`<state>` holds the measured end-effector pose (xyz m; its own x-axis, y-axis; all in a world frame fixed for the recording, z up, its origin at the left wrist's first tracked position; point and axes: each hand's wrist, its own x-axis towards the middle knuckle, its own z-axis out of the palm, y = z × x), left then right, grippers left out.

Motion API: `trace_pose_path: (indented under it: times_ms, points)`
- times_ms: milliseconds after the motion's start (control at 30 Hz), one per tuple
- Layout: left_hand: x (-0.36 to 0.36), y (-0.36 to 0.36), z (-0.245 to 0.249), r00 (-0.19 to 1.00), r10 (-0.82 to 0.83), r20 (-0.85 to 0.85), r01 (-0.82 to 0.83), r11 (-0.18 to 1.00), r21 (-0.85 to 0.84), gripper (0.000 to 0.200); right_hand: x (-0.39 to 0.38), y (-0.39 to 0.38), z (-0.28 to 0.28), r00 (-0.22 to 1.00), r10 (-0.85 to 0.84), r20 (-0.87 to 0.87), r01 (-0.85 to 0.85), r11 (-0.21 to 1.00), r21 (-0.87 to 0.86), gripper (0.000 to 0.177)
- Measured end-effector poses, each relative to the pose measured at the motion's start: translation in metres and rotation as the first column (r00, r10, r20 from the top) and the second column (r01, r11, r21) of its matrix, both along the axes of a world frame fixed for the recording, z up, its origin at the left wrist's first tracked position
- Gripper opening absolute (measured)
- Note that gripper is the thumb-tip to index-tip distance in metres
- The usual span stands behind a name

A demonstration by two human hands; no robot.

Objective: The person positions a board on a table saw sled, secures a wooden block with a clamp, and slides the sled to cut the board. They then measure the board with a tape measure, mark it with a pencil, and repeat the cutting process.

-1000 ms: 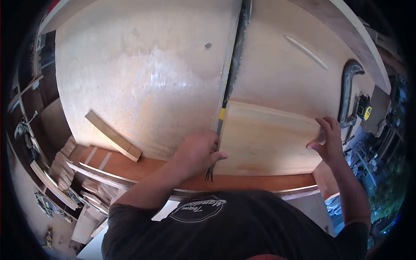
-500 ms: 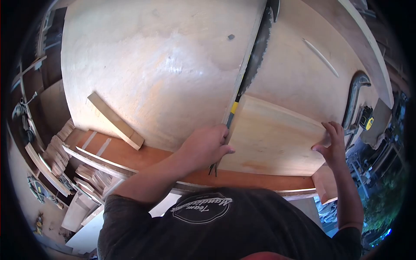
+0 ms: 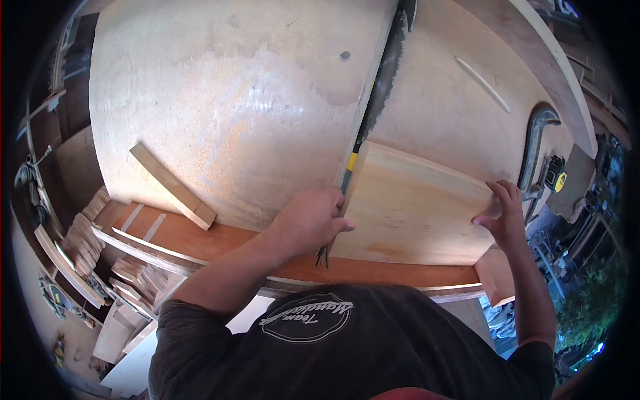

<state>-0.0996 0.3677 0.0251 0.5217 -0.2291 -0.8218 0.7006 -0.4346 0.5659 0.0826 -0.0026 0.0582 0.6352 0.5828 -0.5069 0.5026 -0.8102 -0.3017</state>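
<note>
The fingers (image 3: 331, 203) of the left hand (image 3: 310, 220) are curled closed around a thin dark stick (image 3: 351, 162) with a yellow band. They hold it along the left edge of the plywood board (image 3: 413, 210), and its dark tips poke out below the palm. The right hand (image 3: 505, 217) lies open with its fingers (image 3: 501, 192) spread over the board's far right corner, pressing rather than gripping. The board rests flat on the desk (image 3: 233, 100), its front edge just short of the saw blade (image 3: 383, 80), which stands in its slot straight ahead of the stick. A loose offcut (image 3: 173, 187) lies well apart to the left. A clamp (image 3: 533, 147) and a tape measure (image 3: 557, 177) sit to the right. To do this well, I judge the board should stay flat and square to the blade, with even pressure from both hands and the left knuckles kept off the blade's line.
</note>
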Motion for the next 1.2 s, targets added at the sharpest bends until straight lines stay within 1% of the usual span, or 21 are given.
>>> trace_pose_path:
  times_ms: [100, 167, 300, 367, 400, 467, 600, 867, 967, 1000, 1067, 1200]
  points:
    - [0.0001, 0.0007, 0.0006, 1.000, 0.004, -0.009, -0.004, 1.000, -0.002, 0.032, 0.0004, 0.0013, 0.0008, 1.000, 0.001, -0.006, -0.001, 1.000, 0.005, 0.085]
    - [-0.0017, 0.0002, -0.0010, 0.997, 0.079, -0.026, -0.080, 0.996, -0.030, 0.033, 0.0003, 0.0023, 0.0013, 1.000, -0.001, -0.009, 0.001, 1.000, 0.002, 0.085]
    - [-0.0004, 0.0010, -0.0006, 0.996, 0.081, -0.046, -0.082, 0.996, -0.030, 0.033, 0.0000, 0.0033, 0.0021, 1.000, -0.013, -0.019, 0.013, 1.000, -0.010, 0.084]
    - [-0.0034, 0.0007, -0.0036, 0.992, 0.116, -0.048, -0.119, 0.992, -0.047, 0.033, -0.0002, 0.0018, 0.0008, 1.000, -0.005, -0.009, 0.005, 1.000, -0.008, 0.084]
    - [-0.0022, 0.0008, -0.0030, 0.992, 0.116, -0.050, -0.118, 0.992, -0.048, 0.033, 0.0000, 0.0010, 0.0000, 1.000, 0.004, 0.002, -0.004, 1.000, -0.005, 0.084]
    - [0.0012, 0.0022, -0.0006, 0.997, 0.039, -0.061, -0.040, 0.999, -0.023, 0.033, 0.0000, 0.0003, -0.0009, 1.000, 0.006, 0.003, -0.006, 1.000, -0.005, 0.084]
    - [0.0021, 0.0021, 0.0002, 0.999, 0.021, -0.035, -0.021, 1.000, -0.004, 0.033, 0.0010, -0.0014, -0.0018, 1.000, 0.024, 0.013, -0.024, 0.999, 0.025, 0.084]
    - [0.0017, 0.0011, 0.0022, 1.000, -0.005, 0.016, 0.005, 0.999, 0.034, 0.034, 0.0013, 0.0019, 0.0005, 1.000, 0.013, 0.008, -0.013, 1.000, 0.012, 0.084]
    - [0.0032, 0.0011, 0.0019, 1.000, -0.020, -0.009, 0.020, 0.999, 0.028, 0.034, 0.0007, 0.0014, 0.0006, 1.000, 0.009, 0.008, -0.009, 1.000, 0.007, 0.084]
    - [0.0020, 0.0008, 0.0012, 1.000, -0.020, -0.008, 0.021, 0.999, 0.029, 0.034, 0.0006, 0.0012, 0.0002, 1.000, 0.013, 0.012, -0.013, 1.000, 0.004, 0.084]
    - [-0.0012, -0.0002, -0.0006, 0.998, 0.055, 0.006, -0.055, 0.998, 0.008, 0.035, 0.0009, 0.0014, 0.0006, 1.000, 0.009, 0.007, -0.009, 1.000, 0.004, 0.083]
    - [0.0000, -0.0006, 0.0002, 0.999, 0.048, -0.005, -0.048, 0.999, 0.012, 0.035, 0.0015, 0.0033, 0.0016, 1.000, -0.001, -0.011, 0.001, 1.000, 0.004, 0.083]
